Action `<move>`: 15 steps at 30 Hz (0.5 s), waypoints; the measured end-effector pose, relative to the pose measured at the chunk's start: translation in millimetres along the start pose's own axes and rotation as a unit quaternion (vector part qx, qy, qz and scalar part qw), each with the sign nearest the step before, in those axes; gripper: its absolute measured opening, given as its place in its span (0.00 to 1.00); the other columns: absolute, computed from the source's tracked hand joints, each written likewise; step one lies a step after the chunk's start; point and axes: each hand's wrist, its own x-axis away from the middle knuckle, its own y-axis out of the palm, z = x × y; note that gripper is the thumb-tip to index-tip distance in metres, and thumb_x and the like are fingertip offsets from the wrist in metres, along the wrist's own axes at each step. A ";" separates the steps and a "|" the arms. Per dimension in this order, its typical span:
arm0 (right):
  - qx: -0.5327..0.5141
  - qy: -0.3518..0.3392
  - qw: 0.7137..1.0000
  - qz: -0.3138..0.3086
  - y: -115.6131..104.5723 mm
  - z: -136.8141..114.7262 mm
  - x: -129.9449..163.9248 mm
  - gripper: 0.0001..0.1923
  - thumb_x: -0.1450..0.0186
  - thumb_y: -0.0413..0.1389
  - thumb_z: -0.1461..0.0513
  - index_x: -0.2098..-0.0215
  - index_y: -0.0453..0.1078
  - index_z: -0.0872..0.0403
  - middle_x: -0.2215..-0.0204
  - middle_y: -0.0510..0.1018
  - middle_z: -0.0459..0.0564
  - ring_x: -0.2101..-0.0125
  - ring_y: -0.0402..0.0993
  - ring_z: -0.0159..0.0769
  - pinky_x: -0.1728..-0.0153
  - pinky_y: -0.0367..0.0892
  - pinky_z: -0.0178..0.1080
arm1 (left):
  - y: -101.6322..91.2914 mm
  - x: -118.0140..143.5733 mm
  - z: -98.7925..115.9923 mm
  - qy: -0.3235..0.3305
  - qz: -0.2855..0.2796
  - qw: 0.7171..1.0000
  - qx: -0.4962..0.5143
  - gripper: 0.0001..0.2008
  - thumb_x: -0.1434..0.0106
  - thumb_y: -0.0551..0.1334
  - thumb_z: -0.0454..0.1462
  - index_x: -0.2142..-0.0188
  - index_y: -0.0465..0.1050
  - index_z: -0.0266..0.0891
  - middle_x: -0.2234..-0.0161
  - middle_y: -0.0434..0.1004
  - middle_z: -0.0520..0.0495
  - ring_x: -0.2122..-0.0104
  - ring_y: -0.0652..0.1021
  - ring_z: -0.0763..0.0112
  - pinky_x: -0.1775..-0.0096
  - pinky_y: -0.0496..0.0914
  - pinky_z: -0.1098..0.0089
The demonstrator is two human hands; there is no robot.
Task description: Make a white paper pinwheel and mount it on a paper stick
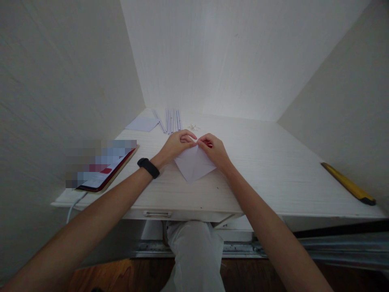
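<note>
A square sheet of white paper [194, 164] lies cornerwise on the white desk, with a faint crease running down its middle. My left hand [180, 142] pinches the paper's far corner between thumb and fingers. Right beside it, my right hand [212, 147] grips the same corner with its thumb and curled fingertips. The fingers partly cover that corner, so its exact fold is hidden. A black band [148, 168] circles my left wrist.
Behind my hands lie several thin rolled paper sticks [172, 121], a flat stack of paper [142, 123] and small pale bits [193, 127]. A tablet [106, 170] with a white cable [74, 207] sits at left. A yellow cutter [348, 183] rests near the right wall.
</note>
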 end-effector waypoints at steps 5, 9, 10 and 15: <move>-0.005 0.017 1.000 -0.004 -1.0 -0.4 -0.5 0.04 0.42 0.56 0.61 0.73 0.68 0.54 0.72 0.74 0.47 0.69 0.70 0.33 0.66 0.66 0.38 | -0.2 0.0 -0.7 0.001 0.002 1.000 0.002 0.15 0.52 0.67 0.37 0.64 0.70 0.36 0.73 0.76 0.50 0.73 0.76 0.72 0.69 0.67 0.73; 0.001 0.029 1.000 0.012 -1.3 -0.3 -1.2 0.05 0.43 0.56 0.61 0.74 0.68 0.55 0.74 0.73 0.46 0.70 0.70 0.32 0.66 0.65 0.37 | -0.3 0.1 -1.0 -0.001 -0.003 1.000 0.001 0.16 0.52 0.67 0.37 0.62 0.70 0.37 0.73 0.77 0.50 0.72 0.76 0.72 0.69 0.67 0.73; 0.002 0.032 0.999 0.013 -1.4 -0.4 -1.3 0.05 0.42 0.56 0.60 0.74 0.68 0.55 0.74 0.73 0.46 0.71 0.70 0.32 0.66 0.65 0.37 | -0.3 0.0 -1.0 -0.005 -0.004 1.000 0.000 0.17 0.52 0.67 0.37 0.62 0.70 0.37 0.73 0.77 0.50 0.72 0.76 0.71 0.70 0.67 0.73; -0.006 0.040 0.999 0.012 -1.7 -0.4 -1.7 0.05 0.43 0.56 0.61 0.74 0.69 0.54 0.74 0.74 0.46 0.71 0.69 0.32 0.66 0.64 0.37 | -0.7 -1.0 -2.5 -0.012 0.000 1.000 -0.018 0.18 0.54 0.68 0.37 0.62 0.71 0.37 0.74 0.77 0.50 0.74 0.76 0.72 0.72 0.66 0.73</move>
